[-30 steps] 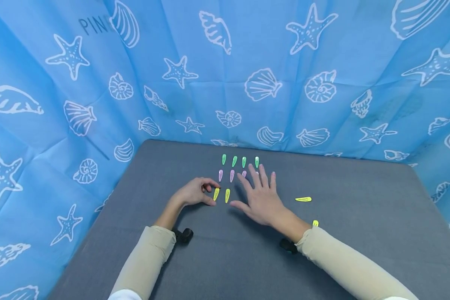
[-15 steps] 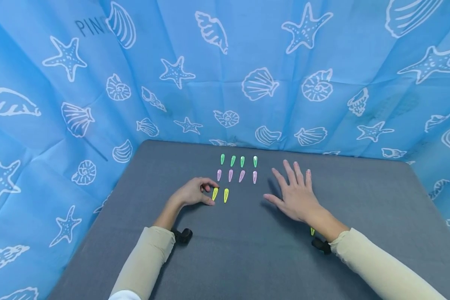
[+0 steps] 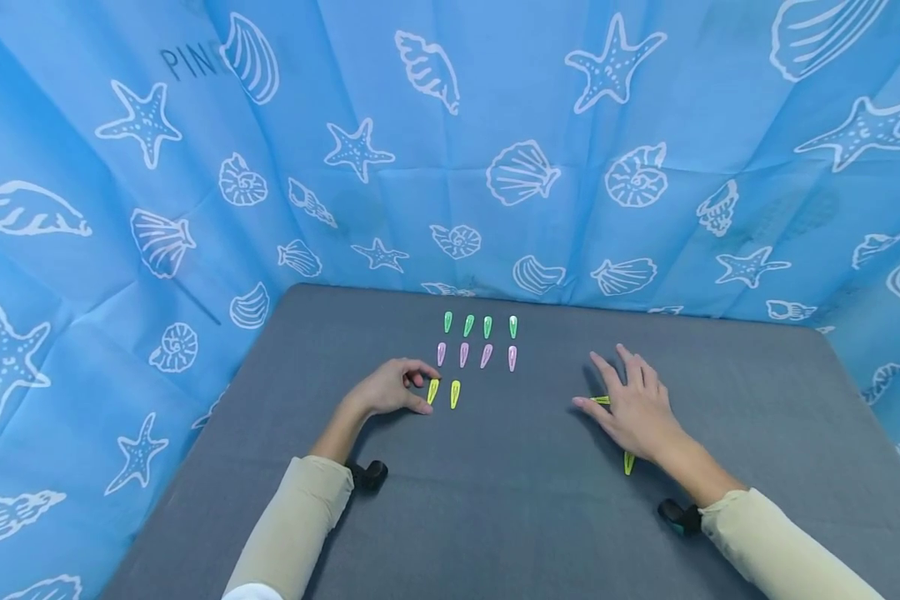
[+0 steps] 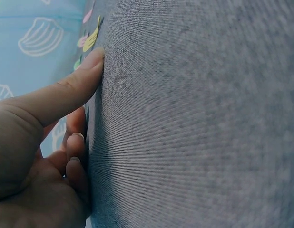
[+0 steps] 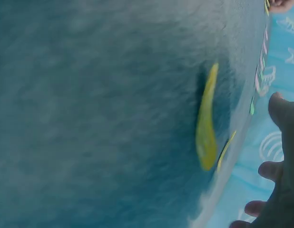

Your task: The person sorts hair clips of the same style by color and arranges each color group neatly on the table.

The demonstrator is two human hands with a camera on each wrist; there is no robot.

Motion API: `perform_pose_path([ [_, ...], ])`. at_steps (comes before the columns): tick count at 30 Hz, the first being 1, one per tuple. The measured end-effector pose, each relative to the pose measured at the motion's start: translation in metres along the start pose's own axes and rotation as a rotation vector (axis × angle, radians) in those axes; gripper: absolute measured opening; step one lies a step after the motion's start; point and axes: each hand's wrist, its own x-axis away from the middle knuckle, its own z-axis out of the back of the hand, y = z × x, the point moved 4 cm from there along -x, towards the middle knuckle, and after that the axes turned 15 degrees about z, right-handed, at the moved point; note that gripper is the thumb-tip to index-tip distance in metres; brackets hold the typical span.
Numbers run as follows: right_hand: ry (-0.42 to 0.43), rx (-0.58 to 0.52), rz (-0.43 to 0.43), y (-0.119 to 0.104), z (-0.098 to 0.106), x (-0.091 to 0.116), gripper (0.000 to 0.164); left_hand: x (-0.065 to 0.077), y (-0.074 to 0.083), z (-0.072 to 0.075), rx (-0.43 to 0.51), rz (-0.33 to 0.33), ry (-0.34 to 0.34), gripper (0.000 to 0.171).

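Observation:
On the grey tabletop, my left hand [image 3: 392,387] holds a yellow snap hair clip [image 3: 433,391] between thumb and index fingertip, at its two ends. A second yellow hair clip [image 3: 455,394] lies just to its right. In the left wrist view the thumb [image 4: 85,73] touches the cloth and the other fingers curl in. My right hand [image 3: 637,412] hovers with fingers spread above a yellow hair clip [image 3: 602,400], partly hidden beneath it. Another yellow hair clip [image 3: 628,462] lies by the wrist; in the right wrist view a yellow clip [image 5: 207,123] lies apart from the fingers.
Behind the yellow pair runs a row of several pink hair clips [image 3: 463,355], then a row of several green ones [image 3: 468,325]. A blue shell-print curtain [image 3: 420,167] hangs along the back and sides of the grey table [image 3: 495,517].
My right hand has moved right, away from the rows, and come over the loose yellow clips, uncovering the pink ones. The left hand has stayed at its yellow clip.

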Motion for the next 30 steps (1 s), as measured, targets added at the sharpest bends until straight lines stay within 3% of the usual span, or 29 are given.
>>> perform_pose_path([
  [10, 0.019, -0.072, -0.105, 0.019, 0.000, 0.005, 0.058, 0.000, -0.001, 0.000, 0.002, -0.002, 0.004, 0.048],
  [15, -0.023, -0.111, -0.162, 0.031, 0.000, 0.003, 0.048, 0.000, 0.000, 0.000, 0.006, -0.008, 0.006, 0.048],
  [22, -0.082, -0.202, -0.159, 0.037, -0.002, -0.003, 0.034, 0.000, 0.000, 0.000, 0.010, -0.002, 0.007, 0.048],
  [30, 0.061, -0.303, -0.074, 0.026, 0.011, -0.011, 0.020, 0.000, -0.001, 0.001, 0.007, -0.005, -0.001, 0.048],
])
